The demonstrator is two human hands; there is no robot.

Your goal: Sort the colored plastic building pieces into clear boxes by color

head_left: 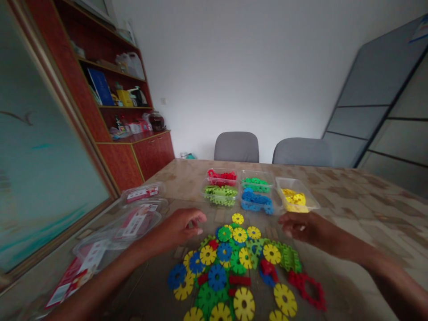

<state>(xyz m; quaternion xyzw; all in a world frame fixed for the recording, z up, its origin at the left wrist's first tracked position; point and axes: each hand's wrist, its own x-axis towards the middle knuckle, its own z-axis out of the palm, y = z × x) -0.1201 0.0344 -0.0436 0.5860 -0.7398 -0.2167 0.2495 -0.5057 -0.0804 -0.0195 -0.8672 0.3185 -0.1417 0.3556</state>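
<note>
My left hand (pixel 187 225) hovers left of a loose pile of plastic pieces, fingers bent and thumb apart, with nothing seen in it. On the other side, my right hand (pixel 299 224) is just in front of the yellow pieces' tub, its fingers loosely curled with a small gap showing and no piece visible. Between and below them spread notched discs: yellow discs (pixel 244 304), blue discs (pixel 217 277) and green discs (pixel 206 299). Among these lie red pieces (pixel 240 281), a red ring-like piece (pixel 308 290) and light green toothed pieces (pixel 290 257).
Behind the pile stand clear tubs of red pieces (pixel 221 177), light green pieces (pixel 220 195), green pieces (pixel 256 184), blue pieces (pixel 257 202) and yellow pieces (pixel 294 199). Clear lids with labels (pixel 137 223) lie at left. Two grey chairs (pixel 236 147) stand beyond the table (pixel 361 196).
</note>
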